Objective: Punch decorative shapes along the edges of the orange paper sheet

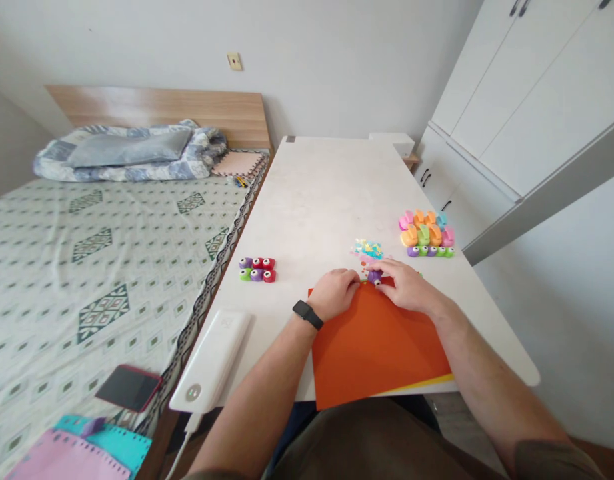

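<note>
A sheet of orange paper (377, 340) lies at the table's near side, with a yellow edge showing under it. My left hand (337, 292), wearing a black watch, is closed on the paper's far edge. In my right hand (404, 285) is a small purple craft punch (375, 276), gripped between thumb and fingers at that same edge. The hand partly covers the punch. Just beyond it lies a pile of tiny paper cutouts (367, 249) in blue, yellow and pink, with a few orange bits nearer the punch.
Small red, purple and green punches (257, 270) stand in two rows on the left. Larger coloured punches (427, 230) and a row of small ones (431, 251) stand right. A white power strip (214, 360) lies at the left edge, beside the bed (107, 267) with a phone (129, 387).
</note>
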### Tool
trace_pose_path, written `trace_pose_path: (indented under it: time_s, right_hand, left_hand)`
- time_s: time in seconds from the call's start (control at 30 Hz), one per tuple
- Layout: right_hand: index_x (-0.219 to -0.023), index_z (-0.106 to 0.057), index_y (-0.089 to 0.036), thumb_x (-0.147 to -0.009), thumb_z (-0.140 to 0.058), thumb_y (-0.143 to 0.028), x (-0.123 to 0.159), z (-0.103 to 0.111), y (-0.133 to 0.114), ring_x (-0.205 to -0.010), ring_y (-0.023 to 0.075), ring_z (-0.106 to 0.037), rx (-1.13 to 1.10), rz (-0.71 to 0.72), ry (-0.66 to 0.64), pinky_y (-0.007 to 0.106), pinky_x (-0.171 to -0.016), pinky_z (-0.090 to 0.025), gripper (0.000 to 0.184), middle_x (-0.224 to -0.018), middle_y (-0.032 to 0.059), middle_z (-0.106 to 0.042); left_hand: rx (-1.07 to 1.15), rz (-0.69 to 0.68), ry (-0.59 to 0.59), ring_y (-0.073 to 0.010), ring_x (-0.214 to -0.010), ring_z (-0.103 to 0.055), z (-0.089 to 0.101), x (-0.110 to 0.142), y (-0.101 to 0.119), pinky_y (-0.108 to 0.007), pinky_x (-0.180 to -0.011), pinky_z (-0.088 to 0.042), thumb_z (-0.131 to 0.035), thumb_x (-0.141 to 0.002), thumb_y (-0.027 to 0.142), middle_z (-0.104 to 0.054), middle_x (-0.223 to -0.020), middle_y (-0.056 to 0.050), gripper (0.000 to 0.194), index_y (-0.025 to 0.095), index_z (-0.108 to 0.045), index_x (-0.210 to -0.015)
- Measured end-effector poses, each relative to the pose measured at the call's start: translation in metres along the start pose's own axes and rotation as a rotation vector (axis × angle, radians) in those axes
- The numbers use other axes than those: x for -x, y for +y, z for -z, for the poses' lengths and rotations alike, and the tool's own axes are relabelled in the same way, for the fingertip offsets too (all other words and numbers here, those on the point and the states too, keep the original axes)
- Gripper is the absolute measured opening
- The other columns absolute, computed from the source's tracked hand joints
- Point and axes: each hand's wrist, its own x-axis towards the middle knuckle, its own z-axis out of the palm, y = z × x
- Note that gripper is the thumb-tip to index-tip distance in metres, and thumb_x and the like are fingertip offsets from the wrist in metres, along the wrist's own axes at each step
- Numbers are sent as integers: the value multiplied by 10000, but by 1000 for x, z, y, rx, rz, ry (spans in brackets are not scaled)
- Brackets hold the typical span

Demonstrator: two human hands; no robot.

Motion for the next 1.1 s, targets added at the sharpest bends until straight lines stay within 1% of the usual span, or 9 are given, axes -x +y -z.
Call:
trace_pose_path:
  time_s: [0.1,0.2,0.33,0.53,0.83,1.1]
  right_hand:
    - [-1253,-703,-258,-840,-654,-81,-4,0,1,-1145,283,-684,-4,9,-9,481,-1057,-534,452,-1194,98,-726]
    - [-1255,-705,-255,-845,-645,-86,-6,1,2,-1183,290,-672,-2,16,-28,497,-1078,-516,448,-1222,104,-724]
    - [-1265,-709,-264,-840,-661,-101,-5,0,5,-1201,292,-669,-9,15,-65,497,-1071,-520,458,-1228,99,-730]
    - [-1266,-718,-272,-833,-683,-111,-5,-4,12,-1208,294,-670,-19,13,-86,497,-1081,-519,463,-1259,89,-729]
    - [-1331,-695,-308,-870,-695,-166,-3,-3,17,-1269,309,-646,-43,-21,-123,527,-1117,-497,482,-1326,71,-712]
    - [-1373,-660,-294,-885,-708,-219,-1,-5,18,-1270,331,-644,-43,-73,-116,548,-1104,-500,496,-1354,91,-697]
  left_hand:
    - [1,1,-1,-203,-916,-688,1,0,1,-320,-874,-523,-498,-999,227,-728,-962,-78,191,189,-686,-998]
    - [3,6,4,-203,-918,-688,2,0,2,-321,-874,-522,-499,-996,219,-729,-963,-79,189,190,-686,-997]
    - [12,18,-2,-203,-918,-686,3,-1,3,-321,-872,-523,-498,-997,217,-731,-961,-77,190,194,-686,-992]
    - [11,19,-9,-208,-930,-686,3,-2,2,-327,-884,-523,-495,-1003,220,-728,-966,-78,185,192,-677,-996]
    - [-1,28,-21,-214,-933,-680,4,-2,3,-333,-885,-516,-477,-1015,226,-727,-968,-83,198,193,-672,-1002]
    - [8,24,-12,-219,-916,-676,5,-3,4,-343,-873,-516,-477,-1009,210,-721,-953,-83,196,188,-672,-996]
